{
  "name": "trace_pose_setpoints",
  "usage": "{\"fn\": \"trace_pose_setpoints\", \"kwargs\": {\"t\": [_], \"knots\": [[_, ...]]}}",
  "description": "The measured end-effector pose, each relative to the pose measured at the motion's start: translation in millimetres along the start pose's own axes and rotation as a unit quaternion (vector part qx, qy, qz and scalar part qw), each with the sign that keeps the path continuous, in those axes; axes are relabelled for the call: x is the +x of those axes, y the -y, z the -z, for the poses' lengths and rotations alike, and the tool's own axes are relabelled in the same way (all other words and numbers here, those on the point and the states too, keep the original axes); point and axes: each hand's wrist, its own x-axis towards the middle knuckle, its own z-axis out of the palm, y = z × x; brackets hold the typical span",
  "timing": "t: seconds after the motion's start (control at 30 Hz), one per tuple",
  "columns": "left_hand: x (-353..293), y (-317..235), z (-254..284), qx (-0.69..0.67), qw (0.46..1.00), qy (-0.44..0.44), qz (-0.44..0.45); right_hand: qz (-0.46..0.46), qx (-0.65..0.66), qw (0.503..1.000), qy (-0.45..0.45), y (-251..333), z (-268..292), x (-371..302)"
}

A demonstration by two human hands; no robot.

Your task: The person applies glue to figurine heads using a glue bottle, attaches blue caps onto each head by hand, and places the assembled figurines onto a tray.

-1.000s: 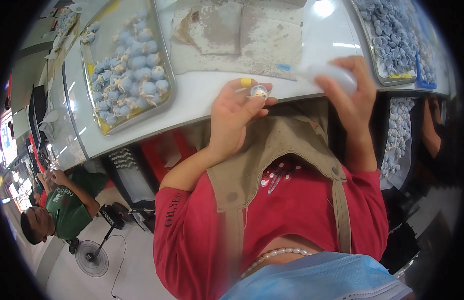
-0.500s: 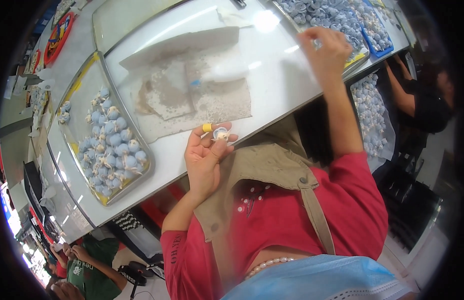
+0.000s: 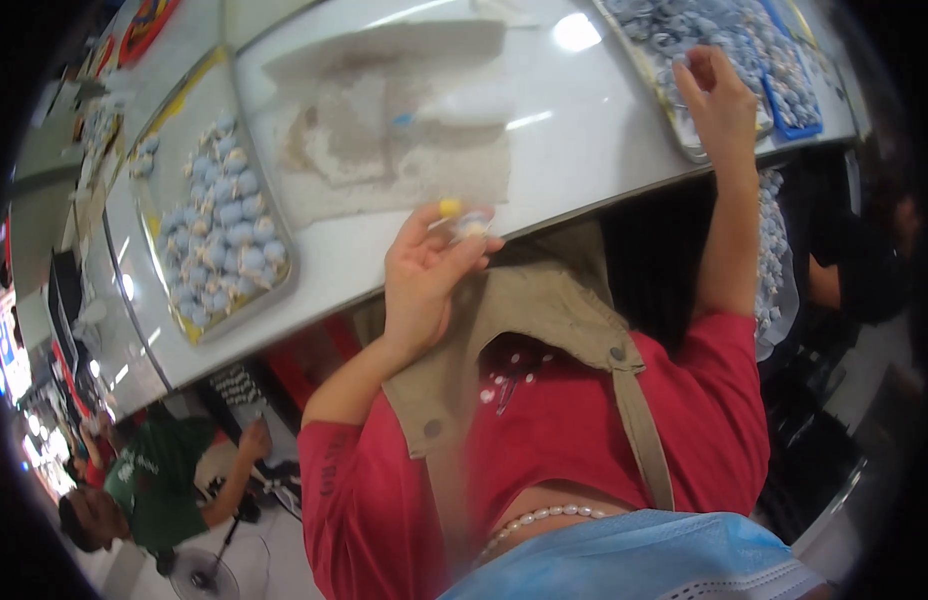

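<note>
My left hand (image 3: pixel 419 275), with a yellow band on one finger, pinches a small pale blue and cream figure piece (image 3: pixel 472 229) above the table's near edge. The piece is blurred, so its details do not show. Over at the right, my right hand (image 3: pixel 724 105) is at a metal tray (image 3: pixel 645 80) heaped with blue-grey curled pieces (image 3: pixel 664 25). Its thumb and fingertips are drawn together over the heap. Whatever lies between them is too small to make out against the pieces behind.
At the left, a metal tray (image 3: pixel 179 130) with yellow tape holds many round blue figure pieces (image 3: pixel 229 215). A worn sheet of cardboard (image 3: pixel 454 175) lies mid-table, under a white bottle (image 3: pixel 469 108) with a blue tip. A blue tray (image 3: pixel 799 130) stands far right. Another person (image 3: pixel 169 475) sits lower left.
My right hand has moved right and farther in over the tray of blue-grey pieces, its fingertips now at the heap. The left hand keeps its piece. The whole view has shifted somewhat.
</note>
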Motion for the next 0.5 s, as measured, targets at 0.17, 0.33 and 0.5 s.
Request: {"fn": "trace_pose_setpoints", "kwargs": {"t": [0.17,0.33,0.5], "knots": [[1.6,2.9,3.9,0.019,1.0,-0.014,0.007,0.087,0.287,0.915,0.271,68.3,-7.6,-59.3],[-4.1,9.5,8.5,0.006,0.999,0.022,-0.028,0.151,0.31,0.894,0.286,117.7,-12.0,-91.5],[-10.4,7.0,14.1,0.001,0.999,0.036,-0.027,0.245,0.273,0.904,0.221,133.7,-25.2,-97.0]]}}
